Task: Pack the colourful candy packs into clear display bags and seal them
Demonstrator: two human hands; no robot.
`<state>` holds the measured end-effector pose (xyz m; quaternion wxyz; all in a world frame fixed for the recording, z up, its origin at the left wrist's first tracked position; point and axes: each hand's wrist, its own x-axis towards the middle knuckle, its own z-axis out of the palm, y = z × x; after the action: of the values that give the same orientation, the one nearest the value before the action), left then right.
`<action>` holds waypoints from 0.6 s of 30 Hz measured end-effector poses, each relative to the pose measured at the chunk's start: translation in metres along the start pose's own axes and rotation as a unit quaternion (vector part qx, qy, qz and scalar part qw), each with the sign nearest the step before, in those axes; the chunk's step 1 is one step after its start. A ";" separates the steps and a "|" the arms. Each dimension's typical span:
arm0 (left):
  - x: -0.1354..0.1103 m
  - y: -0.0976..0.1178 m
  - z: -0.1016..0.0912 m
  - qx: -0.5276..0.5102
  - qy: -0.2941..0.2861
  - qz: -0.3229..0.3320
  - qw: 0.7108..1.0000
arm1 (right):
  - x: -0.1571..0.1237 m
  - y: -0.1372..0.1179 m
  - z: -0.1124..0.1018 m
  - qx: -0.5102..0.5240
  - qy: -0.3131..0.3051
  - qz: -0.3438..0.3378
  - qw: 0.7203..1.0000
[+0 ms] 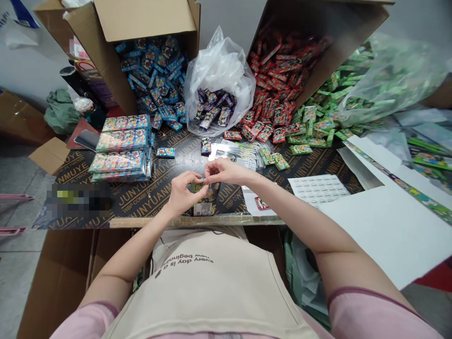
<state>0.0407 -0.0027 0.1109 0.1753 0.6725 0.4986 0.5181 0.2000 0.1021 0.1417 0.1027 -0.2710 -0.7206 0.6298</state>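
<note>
My left hand point(185, 192) and my right hand point(222, 170) meet over the table near its front edge. The thumb and fingers of both are pinched together, with a tiny bluish-green spot showing between the fingertips. What they grip is too small to make out. Just below the fingers is a dark and yellow printed packet point(205, 207) with a pale label, partly covered by my left hand. I cannot tell whether the fingers touch it. Beyond my hands lie a small purple box point(206, 145), a blue box point(165, 152) and clear printed sleeves point(231, 155).
Stacked wrapped multi-packs point(120, 162) stand at left. Behind are a carton of blue boxes point(151, 70), a plastic bag point(226, 70) with purple boxes, red boxes point(278, 80) and green boxes point(325, 125). A label sheet point(318, 188) and large white card point(384, 221) lie at right.
</note>
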 end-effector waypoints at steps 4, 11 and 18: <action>0.000 -0.003 0.003 0.007 0.017 -0.010 1.000 | 0.001 0.004 0.004 0.058 0.025 0.025 0.998; -0.014 -0.010 0.014 -0.059 0.027 -0.141 0.988 | -0.001 0.024 0.026 0.248 0.161 0.069 0.953; -0.036 0.005 -0.037 -0.023 0.035 -0.148 0.988 | -0.005 0.082 -0.005 -0.143 0.316 0.039 0.937</action>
<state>0.0118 -0.0455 0.1108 0.2480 0.5688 0.5864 0.5206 0.2277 0.1083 0.0647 0.2607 -0.4962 -0.7222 0.4052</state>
